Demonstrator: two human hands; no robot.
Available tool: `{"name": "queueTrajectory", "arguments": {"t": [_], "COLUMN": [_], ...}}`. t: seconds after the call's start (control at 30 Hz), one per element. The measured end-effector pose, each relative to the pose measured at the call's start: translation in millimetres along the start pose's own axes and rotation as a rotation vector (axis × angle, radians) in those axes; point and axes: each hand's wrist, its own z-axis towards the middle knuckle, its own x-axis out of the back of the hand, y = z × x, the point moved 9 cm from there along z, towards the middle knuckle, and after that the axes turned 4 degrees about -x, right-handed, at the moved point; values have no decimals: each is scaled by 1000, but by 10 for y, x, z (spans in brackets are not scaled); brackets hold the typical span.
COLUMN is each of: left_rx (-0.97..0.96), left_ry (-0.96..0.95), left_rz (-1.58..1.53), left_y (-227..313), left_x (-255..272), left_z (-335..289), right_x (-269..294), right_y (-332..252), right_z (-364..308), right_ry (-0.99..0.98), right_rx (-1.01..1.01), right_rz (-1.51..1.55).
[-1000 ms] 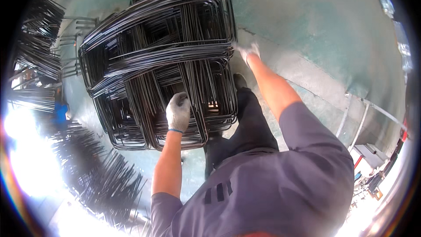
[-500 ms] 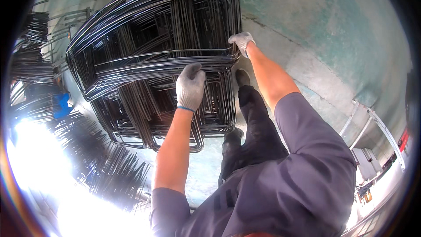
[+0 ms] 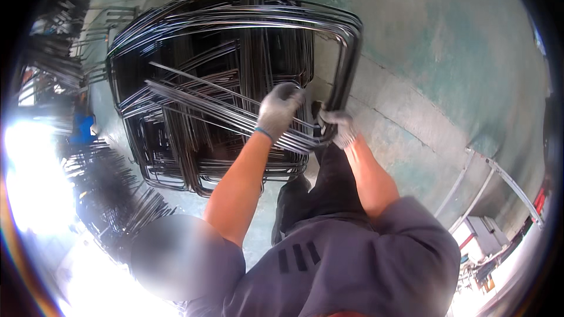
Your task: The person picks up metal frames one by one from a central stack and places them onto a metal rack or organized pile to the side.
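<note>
A bundle of dark bent metal rod frames (image 3: pixel 346 61) is swung out to the right over a larger stack of such frames (image 3: pixel 188 141). My right hand (image 3: pixel 339 129), in a pale knitted glove, is closed round the bundle's near right corner. My left hand (image 3: pixel 278 110), in a similar glove with a grey palm and blue cuff edge, lies over the near side of the same bundle. Its fingers are curled onto the rods, their tips partly hidden. At the left, the loose rod ends of the bundle reach across the stack.
More rods (image 3: pixel 111 182) lie in bristling piles on the left, near a blue object (image 3: pixel 83 130). Green-grey floor (image 3: pixel 423 70) extends to the right. A light metal frame (image 3: pixel 511 182) stands at the lower right beside a grey box (image 3: pixel 480 236). Strong glare covers the lower left.
The bundle's right end has swung out to the right and toward me. My right hand has come down nearer my body with its corner, and my left hand has shifted right and slightly nearer.
</note>
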Motion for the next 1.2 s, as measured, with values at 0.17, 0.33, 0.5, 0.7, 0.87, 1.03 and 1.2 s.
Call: {"name": "queueTrajectory", "arguments": {"t": [0.17,0.33,0.5,0.7,0.87,1.03,1.2], "left_rx": [-52,-328,-226,-520,-622,-680,-841], "left_ry": [-442,-716,-845,-736,-595,-484,-262], "left_rz": [-268,-245,-572,-575,-794,-953,-1090], "left_y": [355,1267,1308,1539,1402,979,403], "left_x": [-928,-1289,-1268,-769,-374,-210,184], "left_z": [-1078,-2859,-4516,-6258,-7683,-8805,-9749], "right_x": [-553,-1234,-1609,-2209,-2476,-2543,-2658], "right_y": [276,767,1285,1871,2504,3147,3711], "right_z": [-1681,-3324,-4778,-6112,-7112,-8109,-8754], "right_ry": [-135,-128,-14,-77,-252,-353,-670], "right_rx": [188,352,547,637,598,450,342], "right_rz": [124,-12,-333,-631,-828,-945,-864]}}
